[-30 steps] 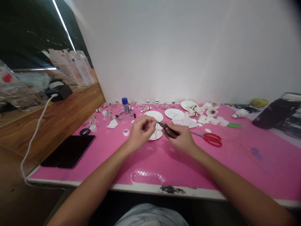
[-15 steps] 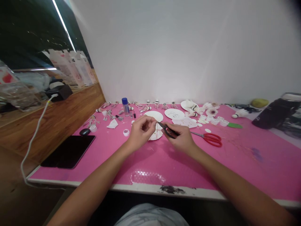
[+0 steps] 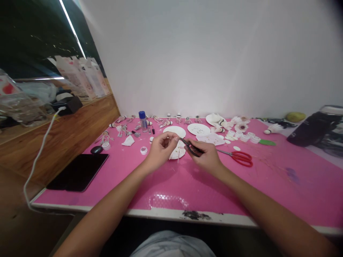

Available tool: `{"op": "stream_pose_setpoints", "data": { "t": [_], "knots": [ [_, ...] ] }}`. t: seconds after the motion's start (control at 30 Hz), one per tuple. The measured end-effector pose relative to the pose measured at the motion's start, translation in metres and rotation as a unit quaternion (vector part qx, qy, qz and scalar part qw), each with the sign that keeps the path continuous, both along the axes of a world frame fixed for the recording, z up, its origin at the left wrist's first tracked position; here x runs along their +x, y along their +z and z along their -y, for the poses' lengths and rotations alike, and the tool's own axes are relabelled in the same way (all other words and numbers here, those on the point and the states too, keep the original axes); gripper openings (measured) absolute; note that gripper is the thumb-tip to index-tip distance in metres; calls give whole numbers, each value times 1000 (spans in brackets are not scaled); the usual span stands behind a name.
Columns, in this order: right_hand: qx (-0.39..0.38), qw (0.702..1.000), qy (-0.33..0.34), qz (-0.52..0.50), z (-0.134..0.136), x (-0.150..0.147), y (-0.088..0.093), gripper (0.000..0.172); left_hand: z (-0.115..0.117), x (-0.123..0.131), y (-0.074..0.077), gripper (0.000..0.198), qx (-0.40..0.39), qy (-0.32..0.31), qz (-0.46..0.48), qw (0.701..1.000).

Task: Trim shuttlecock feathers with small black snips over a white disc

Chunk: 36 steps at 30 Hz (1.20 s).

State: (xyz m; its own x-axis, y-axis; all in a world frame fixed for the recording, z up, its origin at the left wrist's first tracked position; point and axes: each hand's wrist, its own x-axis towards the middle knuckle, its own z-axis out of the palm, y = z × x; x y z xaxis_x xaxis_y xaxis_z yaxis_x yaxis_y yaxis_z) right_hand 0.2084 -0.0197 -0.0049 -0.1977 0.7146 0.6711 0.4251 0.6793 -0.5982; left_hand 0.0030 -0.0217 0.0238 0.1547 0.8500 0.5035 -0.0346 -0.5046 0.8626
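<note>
My left hand [image 3: 162,149] is closed in a pinch in front of me, thumb and forefinger at the tip of the pliers. What it pinches is too small to make out. My right hand [image 3: 208,157] is wrapped round black-handled pliers [image 3: 192,148], their jaws pointing left and meeting the left fingertips. Below the fingers shows a thin pale strip [image 3: 178,159]; whether it hangs or lies there I cannot tell. Under both hands lies a small white plate [image 3: 175,154] with tiny bits on it, partly hidden by the left hand.
Red-handled scissors [image 3: 242,159] lie right of my right hand. Further back are two white plates [image 3: 174,130] [image 3: 198,129], a blue-capped bottle [image 3: 143,122] and several shuttlecocks [image 3: 273,129]. A black tablet [image 3: 79,173] is at the left, a dark flask [image 3: 313,125] at the right.
Both hands hold nearly the same place, the pliers still at the left fingertips. The thin strip beneath the fingers shows slightly lower and paler than before.
</note>
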Motion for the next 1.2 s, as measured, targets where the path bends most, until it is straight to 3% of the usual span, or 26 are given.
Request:
{"op": "stream_pose_setpoints", "data": {
  "t": [1.2],
  "knots": [
    [69, 997, -14, 27, 3, 1, 8, 26, -2, -2, 3, 36, -59, -22, 12, 998]
  ]
}}
